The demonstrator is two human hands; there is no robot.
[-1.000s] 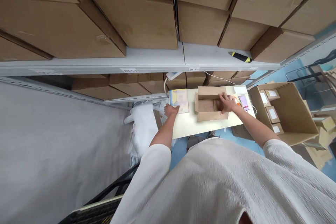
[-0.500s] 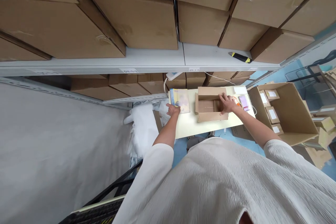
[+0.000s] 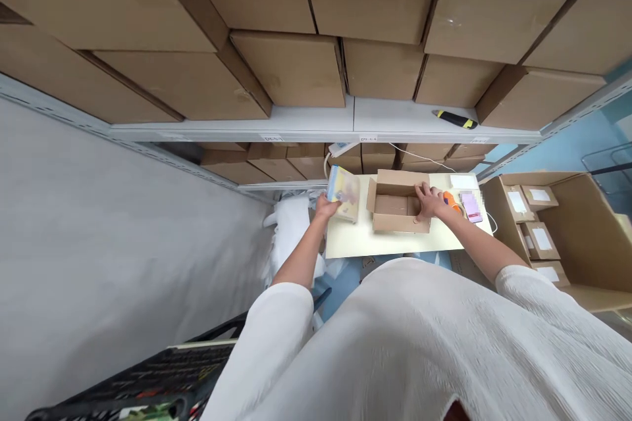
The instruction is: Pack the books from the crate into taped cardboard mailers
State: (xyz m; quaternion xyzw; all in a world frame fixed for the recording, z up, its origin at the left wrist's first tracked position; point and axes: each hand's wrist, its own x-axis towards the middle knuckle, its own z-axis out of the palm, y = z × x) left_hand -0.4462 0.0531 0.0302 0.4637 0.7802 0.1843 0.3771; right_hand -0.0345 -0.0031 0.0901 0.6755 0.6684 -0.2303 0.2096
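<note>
Open cardboard box (image 3: 395, 207) stands near the middle of the pale table (image 3: 385, 245), its flaps spread. The right hand (image 3: 431, 202) lies on the box's right wall with the fingers spread, pressing on it rather than gripping. The left hand (image 3: 326, 208) closes narrowly on a yellow-and-blue printed packet (image 3: 344, 193), which tilts at the table's far left, just beside the box. Right of the box on the table lie an orange-handled tool (image 3: 451, 200), a blurred pink card (image 3: 471, 206) and a white label (image 3: 463, 181). Beyond the table's right end, an open carton (image 3: 553, 237) holds small labelled boxes (image 3: 540, 240).
</note>
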